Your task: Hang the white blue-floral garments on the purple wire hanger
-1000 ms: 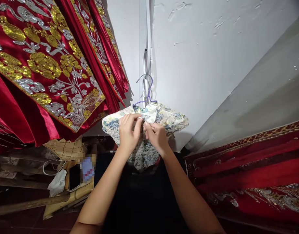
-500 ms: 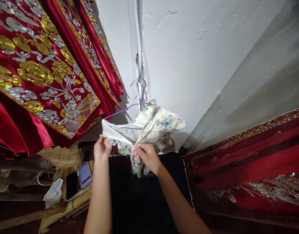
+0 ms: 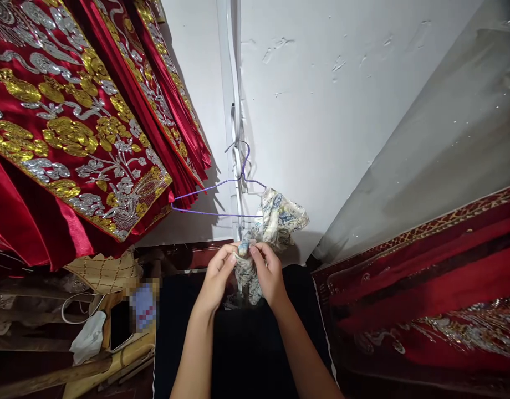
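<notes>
A pale floral garment (image 3: 282,213) hangs from the right end of a purple wire hanger (image 3: 205,213). The hanger's hook sits on a white strip (image 3: 235,72) along the wall, and its left end is bare. Below the hanger, my left hand (image 3: 219,271) pinches a bunched part of the garment. My right hand (image 3: 269,271) grips the same bunch from the other side, fingertips close to the left ones. The garment's lower folds dangle between both hands. Its exact kind is hard to make out from the gathered cloth.
Red cloth with gold and silver sequins (image 3: 72,133) hangs at the left. Lower left, a phone (image 3: 121,324) and crumpled white plastic (image 3: 88,335) lie on a wooden stool (image 3: 130,354). Clear plastic sheeting (image 3: 438,149) and red embroidered fabric (image 3: 446,288) fill the right side.
The garment's left side has come off the hanger, leaving that end bare. My left hand has moved right, close beside my right hand, and the cloth is now bunched between them.
</notes>
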`<state>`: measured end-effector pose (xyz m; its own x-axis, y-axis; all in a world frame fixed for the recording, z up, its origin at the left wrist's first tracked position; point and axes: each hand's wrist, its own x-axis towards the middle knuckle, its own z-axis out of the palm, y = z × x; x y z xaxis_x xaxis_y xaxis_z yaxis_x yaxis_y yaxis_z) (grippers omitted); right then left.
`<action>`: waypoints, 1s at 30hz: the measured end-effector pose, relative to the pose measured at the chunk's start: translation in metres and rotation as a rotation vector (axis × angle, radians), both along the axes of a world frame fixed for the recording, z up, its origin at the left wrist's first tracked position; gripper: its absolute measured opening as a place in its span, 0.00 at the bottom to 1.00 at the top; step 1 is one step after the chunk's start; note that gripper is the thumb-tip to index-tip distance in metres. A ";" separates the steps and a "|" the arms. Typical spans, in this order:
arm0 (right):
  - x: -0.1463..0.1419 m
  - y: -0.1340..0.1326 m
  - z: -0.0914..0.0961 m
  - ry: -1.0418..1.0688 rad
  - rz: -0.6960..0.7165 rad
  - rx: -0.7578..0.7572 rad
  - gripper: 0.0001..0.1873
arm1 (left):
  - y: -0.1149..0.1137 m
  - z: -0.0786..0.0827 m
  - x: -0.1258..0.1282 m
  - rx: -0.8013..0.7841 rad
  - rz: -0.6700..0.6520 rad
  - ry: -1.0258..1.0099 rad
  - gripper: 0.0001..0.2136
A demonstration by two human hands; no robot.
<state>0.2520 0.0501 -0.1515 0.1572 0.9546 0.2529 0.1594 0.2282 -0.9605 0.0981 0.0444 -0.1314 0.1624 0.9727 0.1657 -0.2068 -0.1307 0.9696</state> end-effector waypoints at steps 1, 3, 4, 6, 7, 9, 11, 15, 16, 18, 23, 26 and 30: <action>0.000 0.001 0.002 0.010 0.027 0.010 0.18 | -0.004 0.007 0.007 0.046 -0.015 0.028 0.11; 0.002 0.000 0.004 0.044 0.116 -0.015 0.21 | -0.011 0.017 0.019 0.112 -0.032 0.105 0.09; 0.004 -0.001 0.005 0.067 0.173 -0.052 0.24 | -0.013 0.020 0.022 0.131 -0.034 0.147 0.09; 0.011 -0.005 0.009 0.106 0.286 -0.149 0.29 | -0.013 0.025 0.025 0.161 -0.024 0.227 0.09; 0.015 -0.007 0.011 0.109 0.349 -0.189 0.31 | -0.011 0.026 0.025 0.178 -0.011 0.260 0.09; 0.022 -0.010 0.019 0.078 0.502 -0.222 0.28 | -0.005 0.026 0.025 0.211 0.007 0.314 0.10; 0.028 -0.012 0.029 -0.033 0.617 -0.196 0.20 | 0.003 0.024 0.027 0.219 -0.033 0.342 0.14; 0.044 -0.012 0.045 -0.294 0.613 -0.183 0.14 | 0.018 0.007 0.033 0.184 -0.236 0.402 0.25; 0.050 -0.012 0.048 -0.313 0.608 -0.187 0.12 | 0.021 0.002 0.035 0.181 -0.267 0.442 0.27; 0.066 -0.010 0.054 -0.308 0.550 -0.163 0.07 | 0.022 -0.010 0.035 0.196 -0.297 0.540 0.26; 0.104 0.008 0.067 -0.243 -0.111 0.107 0.12 | 0.011 -0.033 0.014 0.198 -0.303 0.722 0.18; 0.103 0.033 0.065 -0.124 -0.156 0.132 0.08 | 0.003 -0.038 -0.008 0.109 -0.265 0.700 0.18; 0.072 0.075 0.043 -0.014 0.152 0.008 0.16 | -0.006 -0.028 -0.036 -0.017 -0.137 0.533 0.19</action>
<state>0.3238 0.1247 -0.1081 0.0072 0.9650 0.2621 0.1355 0.2587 -0.9564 0.0619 0.0387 -0.1590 0.3444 0.9388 0.0102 0.2994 -0.1201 0.9465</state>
